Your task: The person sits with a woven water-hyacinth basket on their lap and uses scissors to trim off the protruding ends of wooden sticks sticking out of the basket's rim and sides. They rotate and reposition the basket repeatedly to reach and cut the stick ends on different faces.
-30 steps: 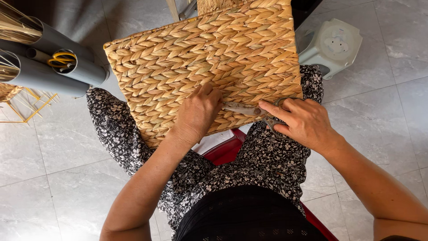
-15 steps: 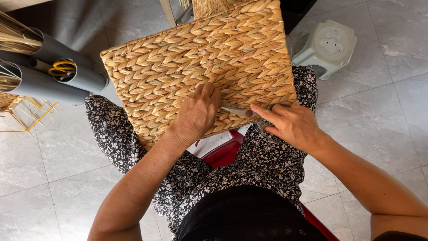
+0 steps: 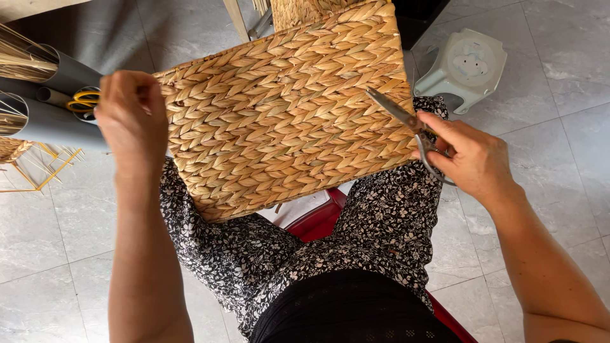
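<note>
The left hand (image 3: 130, 117) now grips the left edge of the woven basket (image 3: 286, 108), fingers curled over its rim; half a second ago it lay flat on the middle of the weave. The right hand (image 3: 470, 159) has pulled away from the basket's lower edge to its right side and is closed around the handles of a pair of scissors (image 3: 406, 127), whose blades point up and left over the weave and look shut or nearly so. The basket itself sits tilted further towards the person than before.

The basket rests across the person's lap, on the flower-print trousers (image 3: 381, 216), its broad flat face turned up. It is straw-coloured, plaited in a herringbone pattern of thick flat strands, with a tight, even edge.

There is one basket in the hands and one pair of metal scissors. A red seat (image 3: 318, 219) shows between the knees. On the tiled floor to the right stands one pale green stool (image 3: 467, 67). At the left lie two grey tubes (image 3: 57, 124), with a second pair of scissors, yellow-handled (image 3: 82, 100), between them, and bundles of straw (image 3: 22, 54) sticking out.
</note>
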Motion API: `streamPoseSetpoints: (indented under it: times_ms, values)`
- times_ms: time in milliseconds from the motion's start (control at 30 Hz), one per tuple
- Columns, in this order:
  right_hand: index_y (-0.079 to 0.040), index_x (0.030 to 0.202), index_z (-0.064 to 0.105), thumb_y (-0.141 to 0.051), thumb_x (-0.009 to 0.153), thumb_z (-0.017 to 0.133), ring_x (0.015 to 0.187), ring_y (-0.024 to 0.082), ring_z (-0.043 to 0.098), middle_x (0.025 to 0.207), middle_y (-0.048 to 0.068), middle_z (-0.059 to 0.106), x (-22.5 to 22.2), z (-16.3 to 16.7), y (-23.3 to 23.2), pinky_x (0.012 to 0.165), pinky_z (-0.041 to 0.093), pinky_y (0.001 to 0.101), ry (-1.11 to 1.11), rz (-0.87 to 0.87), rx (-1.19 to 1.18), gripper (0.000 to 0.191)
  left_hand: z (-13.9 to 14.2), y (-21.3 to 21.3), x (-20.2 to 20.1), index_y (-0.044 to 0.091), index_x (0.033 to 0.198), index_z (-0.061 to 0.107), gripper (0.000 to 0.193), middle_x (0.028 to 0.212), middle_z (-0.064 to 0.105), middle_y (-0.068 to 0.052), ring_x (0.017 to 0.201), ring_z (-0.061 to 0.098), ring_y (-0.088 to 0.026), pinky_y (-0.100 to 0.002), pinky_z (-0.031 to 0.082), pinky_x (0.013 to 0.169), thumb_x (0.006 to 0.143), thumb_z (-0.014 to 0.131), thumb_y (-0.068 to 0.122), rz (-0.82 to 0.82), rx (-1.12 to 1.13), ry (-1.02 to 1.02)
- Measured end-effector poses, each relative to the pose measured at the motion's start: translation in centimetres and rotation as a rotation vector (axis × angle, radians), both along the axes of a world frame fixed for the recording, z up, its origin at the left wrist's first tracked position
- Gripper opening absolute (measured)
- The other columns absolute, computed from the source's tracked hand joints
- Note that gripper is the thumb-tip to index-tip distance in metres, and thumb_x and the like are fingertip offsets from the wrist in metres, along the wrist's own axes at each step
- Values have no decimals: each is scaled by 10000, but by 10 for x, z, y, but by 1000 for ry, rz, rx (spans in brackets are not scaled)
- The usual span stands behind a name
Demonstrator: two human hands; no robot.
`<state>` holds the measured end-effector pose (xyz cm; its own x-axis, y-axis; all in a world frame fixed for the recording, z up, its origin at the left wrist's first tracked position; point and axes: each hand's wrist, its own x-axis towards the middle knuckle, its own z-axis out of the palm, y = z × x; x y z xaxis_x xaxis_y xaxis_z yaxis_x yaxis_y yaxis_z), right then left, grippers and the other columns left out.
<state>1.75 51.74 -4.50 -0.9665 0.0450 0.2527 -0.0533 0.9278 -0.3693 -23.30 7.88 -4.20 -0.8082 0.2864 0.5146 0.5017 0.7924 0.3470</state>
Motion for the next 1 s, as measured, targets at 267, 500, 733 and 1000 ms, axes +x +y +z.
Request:
streamPoseSetpoints:
  times_ms: [267, 500, 733, 1000]
  values:
    - [-215, 1418, 658, -186, 807, 886, 649, 123, 603, 789, 8, 641, -19, 13, -13, 580, 489, 308, 7, -27, -8, 653, 6, 103, 4, 104, 1154, 731, 220, 1149, 722, -71, 1043, 679, -244, -359, 592, 868, 965, 830, 51, -311, 68, 168]
    - [-222, 1425, 648, -192, 795, 888, 613, 127, 576, 770, 1, 625, -32, 16, -15, 558, 474, 305, 0, -25, -25, 675, -22, 206, -4, 150, 999, 757, 111, 915, 674, -51, 835, 665, -210, -305, 608, 681, 905, 809, 178, -443, 15, 274]
    - [-221, 1426, 647, -212, 805, 894, 624, 128, 591, 783, 4, 637, -41, 16, -8, 562, 479, 311, 24, -4, 26, 668, -45, 210, -25, 28, 947, 693, 94, 908, 634, -99, 833, 666, -186, -317, 621, 638, 978, 731, 109, -393, -102, 233]
    - [-221, 1443, 645, -180, 813, 882, 626, 123, 612, 780, -17, 657, -58, 8, -4, 549, 498, 302, 38, 39, 80, 674, -48, 205, -32, 21, 886, 680, 90, 871, 631, -100, 788, 667, -167, -287, 613, 595, 955, 713, 68, -437, -159, 224]
